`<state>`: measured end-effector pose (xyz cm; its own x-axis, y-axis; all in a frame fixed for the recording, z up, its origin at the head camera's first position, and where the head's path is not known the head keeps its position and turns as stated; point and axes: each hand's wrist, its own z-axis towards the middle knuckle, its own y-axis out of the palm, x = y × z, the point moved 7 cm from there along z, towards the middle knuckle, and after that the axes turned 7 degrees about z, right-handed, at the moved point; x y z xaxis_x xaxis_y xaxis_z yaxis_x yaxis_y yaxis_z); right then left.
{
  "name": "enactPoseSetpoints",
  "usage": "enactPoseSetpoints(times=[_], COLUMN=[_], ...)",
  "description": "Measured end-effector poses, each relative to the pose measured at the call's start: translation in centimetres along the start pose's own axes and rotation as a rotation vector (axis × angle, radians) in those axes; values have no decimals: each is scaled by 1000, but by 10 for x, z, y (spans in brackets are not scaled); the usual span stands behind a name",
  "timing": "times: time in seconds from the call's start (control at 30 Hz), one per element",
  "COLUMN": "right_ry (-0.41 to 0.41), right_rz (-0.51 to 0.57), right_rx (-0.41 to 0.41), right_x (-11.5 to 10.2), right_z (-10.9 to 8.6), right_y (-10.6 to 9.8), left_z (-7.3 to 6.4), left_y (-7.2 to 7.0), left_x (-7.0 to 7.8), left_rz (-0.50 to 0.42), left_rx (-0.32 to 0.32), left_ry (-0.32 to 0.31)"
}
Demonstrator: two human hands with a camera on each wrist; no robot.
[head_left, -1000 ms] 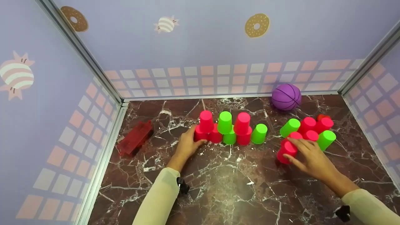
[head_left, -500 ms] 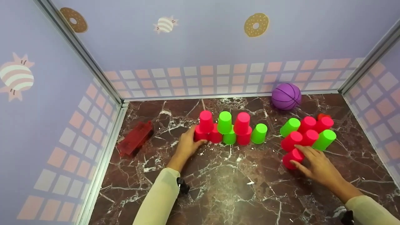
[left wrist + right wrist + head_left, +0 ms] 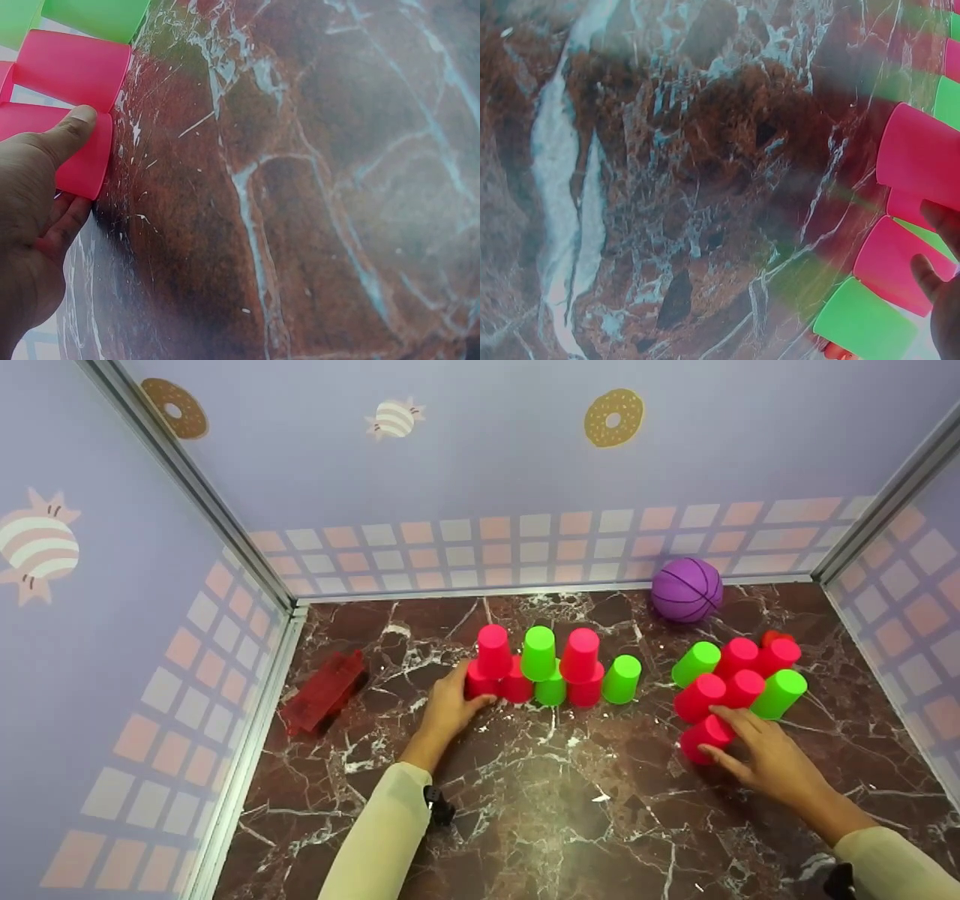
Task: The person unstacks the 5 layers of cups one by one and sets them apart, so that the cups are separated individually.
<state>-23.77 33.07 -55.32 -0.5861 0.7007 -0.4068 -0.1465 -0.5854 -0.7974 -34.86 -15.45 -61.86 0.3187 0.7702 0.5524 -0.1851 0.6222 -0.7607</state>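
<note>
My left hand (image 3: 448,703) grips the leftmost pink plastic cup (image 3: 482,681) of a bottom row; in the left wrist view its thumb (image 3: 71,131) lies on that cup's side. The row has several upside-down pink and green cups, with a pink cup (image 3: 494,652), a green cup (image 3: 538,654) and a pink cup (image 3: 580,656) on top. My right hand (image 3: 772,761) holds a pink cup (image 3: 703,741) at the front of a second cup group, thumb against its side and forefinger near its top. The right wrist view catches only fingertips (image 3: 924,274) beside the cups.
Several upside-down cups, such as a green cup (image 3: 781,695), stand close together at the right. Behind them lie a purple ball (image 3: 687,590) and a small red object (image 3: 775,637). A red see-through block (image 3: 324,691) lies left. Patterned walls (image 3: 487,472) enclose the marbled surface (image 3: 540,810).
My right hand has moved slightly right and toward me with its pink cup, uncovering the pink cup behind. The left hand and the stacked cups have stayed in place.
</note>
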Motion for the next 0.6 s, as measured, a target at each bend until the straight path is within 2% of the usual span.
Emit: enactPoseSetpoints(times=[0.07, 0.13, 0.3, 0.5, 0.6], right_ry=[10, 30, 16, -116, -146], right_rz=[1, -1, -18, -60, -62], right_rx=[-6, -12, -12, 44, 62], right_x=[-1, -1, -6, -24, -33], right_z=[1, 2, 12, 32, 46], right_y=[-2, -4, -11, -21, -22], left_z=[1, 3, 6, 5, 4], left_y=[10, 21, 30, 27, 24], left_x=[-13, -26, -39, -35, -30], left_rz=[27, 53, 82, 79, 66], left_rx=[20, 20, -12, -25, -17], left_ry=[29, 30, 15, -5, -11])
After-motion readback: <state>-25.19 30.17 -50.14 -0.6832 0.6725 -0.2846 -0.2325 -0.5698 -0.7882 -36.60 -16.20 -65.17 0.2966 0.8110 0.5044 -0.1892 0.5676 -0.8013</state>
